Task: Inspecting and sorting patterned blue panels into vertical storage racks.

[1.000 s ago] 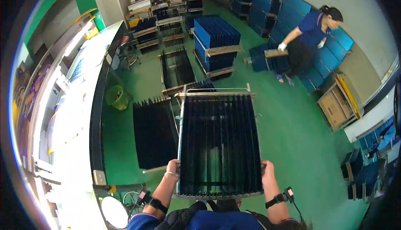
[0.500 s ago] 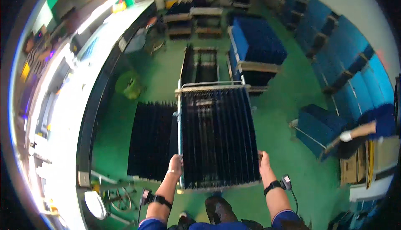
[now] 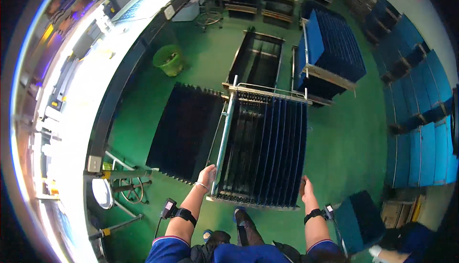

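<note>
In front of me stands a rack with a pale metal frame, holding a row of dark upright panels. Darker gaps show among the panels on its left side. My left hand is closed at the rack's near left post, its fingertips partly hidden. On the opposite side, my right hand grips the near right edge, with some fingers out of sight behind it. Left of the rack, close beside it, sits a second block of dark panels with a jagged edge.
Beyond is a low frame and a loaded rack of blue panels. A green bin stands by the long bright bench, with a wheeled stool nearer me. At lower right, a person's gloved hand is beside a blue stack.
My view has turned, so the far racks appear further right. The rack in my hands sits slightly tilted and further from the low frame. The other person and blue stack appear nearer.
</note>
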A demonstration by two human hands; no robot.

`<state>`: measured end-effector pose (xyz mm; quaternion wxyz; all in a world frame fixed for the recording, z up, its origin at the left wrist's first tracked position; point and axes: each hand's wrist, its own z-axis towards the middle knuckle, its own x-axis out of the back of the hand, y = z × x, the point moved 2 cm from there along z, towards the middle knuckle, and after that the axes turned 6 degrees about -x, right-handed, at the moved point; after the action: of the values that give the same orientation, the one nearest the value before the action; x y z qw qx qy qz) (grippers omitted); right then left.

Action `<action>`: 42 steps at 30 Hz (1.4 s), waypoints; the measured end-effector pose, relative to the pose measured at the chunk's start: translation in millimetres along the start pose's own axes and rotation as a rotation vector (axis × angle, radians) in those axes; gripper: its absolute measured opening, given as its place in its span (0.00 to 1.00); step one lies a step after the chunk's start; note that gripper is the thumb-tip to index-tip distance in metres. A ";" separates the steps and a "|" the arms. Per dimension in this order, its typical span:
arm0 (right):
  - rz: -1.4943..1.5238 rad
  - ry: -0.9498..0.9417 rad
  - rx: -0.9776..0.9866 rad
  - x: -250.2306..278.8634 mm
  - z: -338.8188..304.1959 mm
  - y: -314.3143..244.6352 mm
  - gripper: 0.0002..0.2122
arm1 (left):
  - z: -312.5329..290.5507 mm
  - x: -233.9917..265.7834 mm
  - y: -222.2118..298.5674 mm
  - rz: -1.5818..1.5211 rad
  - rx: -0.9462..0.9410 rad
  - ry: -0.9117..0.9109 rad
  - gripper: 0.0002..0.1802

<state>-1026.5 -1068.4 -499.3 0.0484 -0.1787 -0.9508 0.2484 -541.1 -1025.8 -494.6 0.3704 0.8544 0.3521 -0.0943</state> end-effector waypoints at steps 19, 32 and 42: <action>-0.503 0.694 1.362 -143.6 -96.3 46.8 0.12 | -268.9 293.5 -122.8 0.941 0.073 0.518 0.19; -1.026 -0.012 1.381 -412.0 -258.7 274.4 0.19 | -454.7 545.4 -152.5 0.438 -0.249 1.018 0.19; -1.320 -0.788 1.457 -647.3 -381.0 492.5 0.20 | -513.1 619.7 -238.8 0.004 -0.180 1.199 0.16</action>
<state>-199.1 -730.2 -410.4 -0.0425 0.5386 -0.4294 0.7237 -297.5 -223.4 -528.1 0.1782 0.7246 0.5044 0.4345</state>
